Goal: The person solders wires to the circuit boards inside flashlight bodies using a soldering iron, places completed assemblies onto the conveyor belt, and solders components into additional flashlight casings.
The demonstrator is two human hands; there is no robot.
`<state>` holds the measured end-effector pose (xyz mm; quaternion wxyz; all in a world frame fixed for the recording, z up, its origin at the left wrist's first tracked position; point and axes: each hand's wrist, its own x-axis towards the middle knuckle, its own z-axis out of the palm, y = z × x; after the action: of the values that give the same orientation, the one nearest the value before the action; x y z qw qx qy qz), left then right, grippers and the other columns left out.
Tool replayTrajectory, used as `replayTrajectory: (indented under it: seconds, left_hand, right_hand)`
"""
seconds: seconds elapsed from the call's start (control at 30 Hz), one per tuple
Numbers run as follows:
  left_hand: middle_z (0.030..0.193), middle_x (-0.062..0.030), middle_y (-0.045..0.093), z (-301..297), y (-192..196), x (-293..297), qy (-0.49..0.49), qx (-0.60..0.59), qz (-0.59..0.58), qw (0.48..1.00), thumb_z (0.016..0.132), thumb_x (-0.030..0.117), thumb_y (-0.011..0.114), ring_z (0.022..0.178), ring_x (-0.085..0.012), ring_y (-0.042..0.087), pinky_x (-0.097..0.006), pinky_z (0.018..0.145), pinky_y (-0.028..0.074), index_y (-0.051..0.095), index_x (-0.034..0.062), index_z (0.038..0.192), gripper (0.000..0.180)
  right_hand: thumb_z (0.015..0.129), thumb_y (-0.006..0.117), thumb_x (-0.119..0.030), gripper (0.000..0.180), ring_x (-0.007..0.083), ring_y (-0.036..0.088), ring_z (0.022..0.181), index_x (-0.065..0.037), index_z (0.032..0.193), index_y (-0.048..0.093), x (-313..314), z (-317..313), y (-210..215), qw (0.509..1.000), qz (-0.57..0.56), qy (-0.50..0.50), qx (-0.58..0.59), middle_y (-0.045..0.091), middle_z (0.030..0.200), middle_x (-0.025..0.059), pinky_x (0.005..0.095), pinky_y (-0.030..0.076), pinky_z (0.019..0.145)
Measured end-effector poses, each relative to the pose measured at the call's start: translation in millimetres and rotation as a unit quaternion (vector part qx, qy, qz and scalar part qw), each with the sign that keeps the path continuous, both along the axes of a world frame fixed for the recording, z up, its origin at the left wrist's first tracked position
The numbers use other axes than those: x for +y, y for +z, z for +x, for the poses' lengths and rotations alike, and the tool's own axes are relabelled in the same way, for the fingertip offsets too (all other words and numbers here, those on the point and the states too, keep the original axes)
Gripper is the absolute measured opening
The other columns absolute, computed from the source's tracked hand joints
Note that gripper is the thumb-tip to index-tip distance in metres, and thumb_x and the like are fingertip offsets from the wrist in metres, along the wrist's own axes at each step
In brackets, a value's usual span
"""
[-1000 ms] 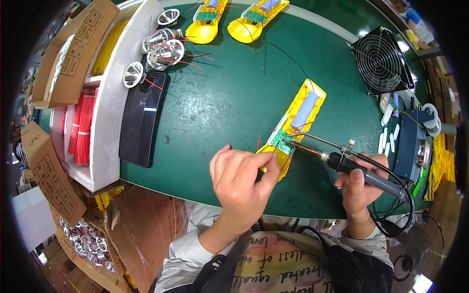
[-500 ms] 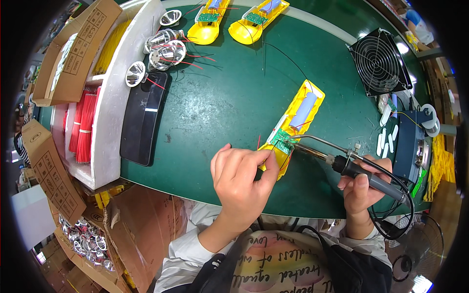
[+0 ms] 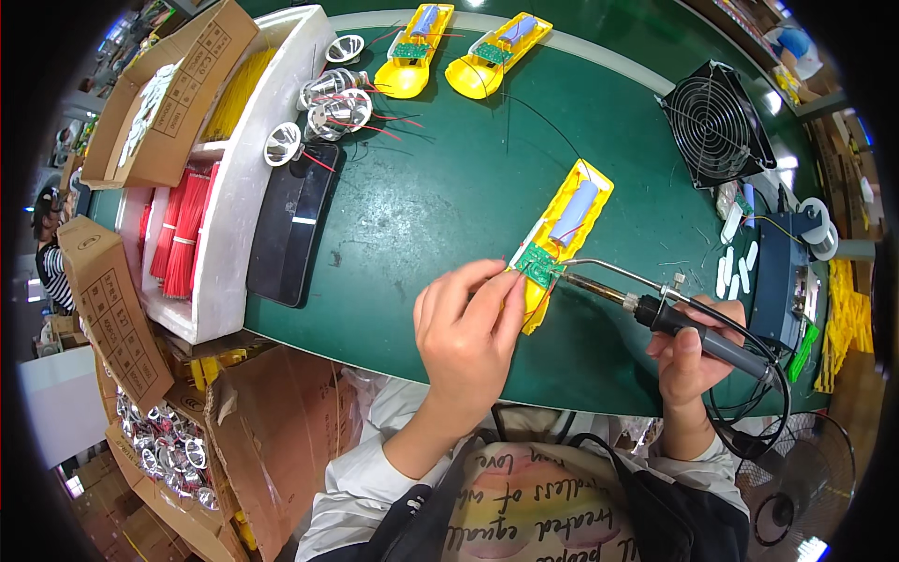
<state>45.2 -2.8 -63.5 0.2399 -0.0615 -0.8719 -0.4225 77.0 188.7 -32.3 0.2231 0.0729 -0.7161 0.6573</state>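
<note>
Here a yellow torch housing [image 3: 562, 239] lies open on the green surface [image 3: 449, 187], right of its middle, tilted so its far end points to the right. Inside it sit a pale grey cylindrical battery [image 3: 573, 213] and, at the nearer end, a small green circuit board [image 3: 538, 265] with thin red wires. The left hand [image 3: 468, 337] rests at the housing's near end, its fingers [image 3: 510, 300] pinched against the yellow edge just beside the board. The right hand [image 3: 693, 361] is clenched around the dark handle of a soldering iron [image 3: 655, 309], whose metal tip reaches left to the board's right edge; whether it touches cannot be told. A black cable runs from the handle toward the near right. Right of the iron stands a blue soldering station [image 3: 782, 276], and beyond it a black fan [image 3: 716, 122]. At the far edge lie two more yellow housings [image 3: 459, 51]. Far left, silver reflectors [image 3: 328, 103] stand near a black tray [image 3: 292, 225], a white foam box [image 3: 239, 187] with red wires [image 3: 183, 229], and cardboard boxes [image 3: 164, 94].
</note>
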Motion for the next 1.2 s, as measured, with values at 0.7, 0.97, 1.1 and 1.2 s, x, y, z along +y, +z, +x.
replayTrajectory:
  seconds: [0.7, 0.97, 1.1, 1.2]
  left_hand:
    - [0.081, -0.0077, 0.059, 9.2, 27.2, -58.5, -0.159, -0.140, -0.143, 0.967, 0.064, 0.006, 0.069, 0.069, -0.0243, 0.052, -0.034, 0.063, 0.041, 0.058, 0.0041, 0.087, 0.025]
    - [0.074, -0.0085, 0.057, 8.9, 32.9, -51.6, -0.137, -0.121, -0.202, 0.962, 0.069, -0.003, 0.058, 0.066, -0.0245, 0.052, -0.036, 0.062, 0.039, 0.048, 0.0019, 0.091, 0.025]
    - [0.073, -0.0083, 0.057, 6.3, 41.8, -55.8, -0.177, -0.130, -0.162, 0.962, 0.070, -0.004, 0.057, 0.066, -0.0238, 0.053, -0.035, 0.065, 0.040, 0.046, 0.0019, 0.093, 0.026]
    - [0.073, -0.0079, 0.057, 2.8, 45.7, -61.7, -0.227, -0.212, -0.146, 0.939, 0.071, -0.004, 0.057, 0.065, -0.0233, 0.054, -0.035, 0.067, 0.040, 0.044, 0.0014, 0.095, 0.028]
  right_hand:
    - [0.079, 0.061, -0.019, 0.029, 0.0107, 0.048, 0.043, 0.001, 0.087, 0.040, 24.7, 16.2, -9.8, 0.997, -0.026, -0.076, 0.014, 0.049, 0.066, 0.0115, 0.0191, 0.038, 0.037]
    - [0.080, 0.060, -0.018, 0.026, 0.0114, 0.047, 0.043, -0.001, 0.088, 0.042, 22.7, 16.7, -8.2, 0.996, -0.032, -0.079, 0.013, 0.049, 0.068, 0.0100, 0.0188, 0.036, 0.037]
    - [0.080, 0.059, -0.018, 0.026, 0.0105, 0.048, 0.043, 0.000, 0.088, 0.042, 21.2, 15.7, -6.5, 0.996, -0.024, -0.080, 0.012, 0.049, 0.063, 0.0098, 0.0187, 0.037, 0.038]
    - [0.080, 0.059, -0.018, 0.026, 0.0102, 0.048, 0.044, 0.000, 0.088, 0.042, 20.5, 16.0, -5.7, 0.996, -0.025, -0.079, 0.010, 0.049, 0.064, 0.0095, 0.0187, 0.037, 0.038]
